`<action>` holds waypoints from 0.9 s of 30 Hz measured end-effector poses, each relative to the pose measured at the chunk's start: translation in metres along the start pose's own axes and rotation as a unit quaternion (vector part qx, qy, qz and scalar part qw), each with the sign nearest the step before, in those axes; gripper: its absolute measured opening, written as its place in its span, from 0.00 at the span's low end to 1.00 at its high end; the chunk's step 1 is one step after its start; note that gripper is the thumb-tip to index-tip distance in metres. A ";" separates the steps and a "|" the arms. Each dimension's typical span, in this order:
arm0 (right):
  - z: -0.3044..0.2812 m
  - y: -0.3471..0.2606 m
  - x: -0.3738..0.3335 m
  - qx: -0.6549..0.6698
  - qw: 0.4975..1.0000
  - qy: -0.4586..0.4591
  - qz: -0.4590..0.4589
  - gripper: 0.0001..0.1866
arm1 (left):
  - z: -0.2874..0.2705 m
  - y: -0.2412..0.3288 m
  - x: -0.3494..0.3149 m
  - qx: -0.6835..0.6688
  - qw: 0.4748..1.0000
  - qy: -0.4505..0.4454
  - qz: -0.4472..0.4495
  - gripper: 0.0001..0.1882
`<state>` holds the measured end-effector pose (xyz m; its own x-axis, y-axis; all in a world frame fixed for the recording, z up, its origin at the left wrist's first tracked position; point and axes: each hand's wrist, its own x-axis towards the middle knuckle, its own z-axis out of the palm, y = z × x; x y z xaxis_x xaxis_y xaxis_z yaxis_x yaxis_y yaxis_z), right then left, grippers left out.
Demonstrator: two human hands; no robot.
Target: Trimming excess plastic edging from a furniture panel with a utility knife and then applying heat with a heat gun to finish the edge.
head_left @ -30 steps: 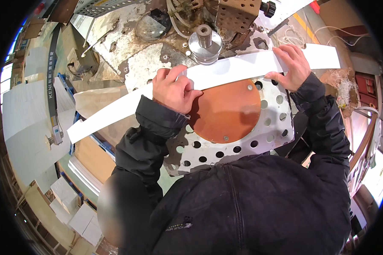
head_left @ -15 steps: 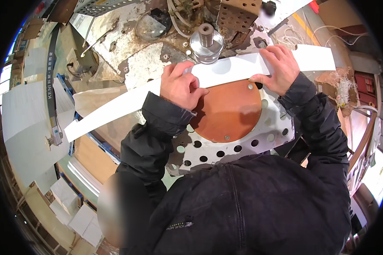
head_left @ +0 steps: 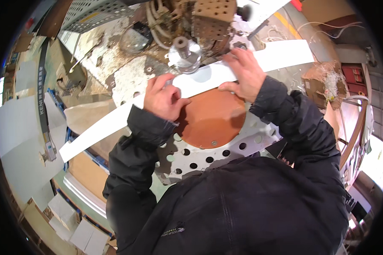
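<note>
A long, curved white strip (head_left: 285, 55), its material uncertain, crosses the machine from lower left to upper right. My left hand (head_left: 162, 97) grips its near edge left of the middle, thumb underneath or against the edge and fingers bent over the top. Farther right, my right hand (head_left: 244, 74) pinches the strip, fingers on its far side and thumb on the near edge. Beyond the strip, between my hands, stands a shiny metal spindle (head_left: 186, 57); the strip lies against or close to it. A round orange-brown pad (head_left: 212, 121) sits just under the near edge.
The pad is fixed to a pale metal plate with holes (head_left: 178, 172). Behind the spindle are a rusty perforated guard (head_left: 214, 19) and hoses (head_left: 153, 25). At right stands a carton with stringy scraps (head_left: 321, 83). Large white sheets (head_left: 19, 127) lie at left.
The whole view has shifted, so machine and strip appear farther left and lower. My right hand has come closer to my left along the strip. Both hands keep their grip.
</note>
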<state>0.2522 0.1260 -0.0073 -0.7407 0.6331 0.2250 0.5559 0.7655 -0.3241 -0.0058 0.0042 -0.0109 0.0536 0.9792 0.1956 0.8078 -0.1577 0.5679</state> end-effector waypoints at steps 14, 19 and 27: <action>-0.075 0.174 -0.095 -0.122 0.970 -0.077 0.197 0.48 | -0.027 -0.021 -0.020 0.004 0.999 -0.013 -0.037 0.14; -0.074 0.162 -0.088 -0.008 0.978 -0.054 0.199 0.47 | -0.031 -0.019 -0.023 0.009 1.000 0.003 -0.009 0.17; -0.062 0.143 -0.079 0.067 0.971 -0.007 0.231 0.50 | -0.009 0.002 0.004 -0.018 0.999 -0.001 0.034 0.17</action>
<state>0.4136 0.1925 -0.0150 -0.4301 0.9027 0.0152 0.7758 0.3782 -0.5050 -0.0096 0.0068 -0.0015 0.1080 0.9664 0.2334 0.7808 -0.2278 0.5817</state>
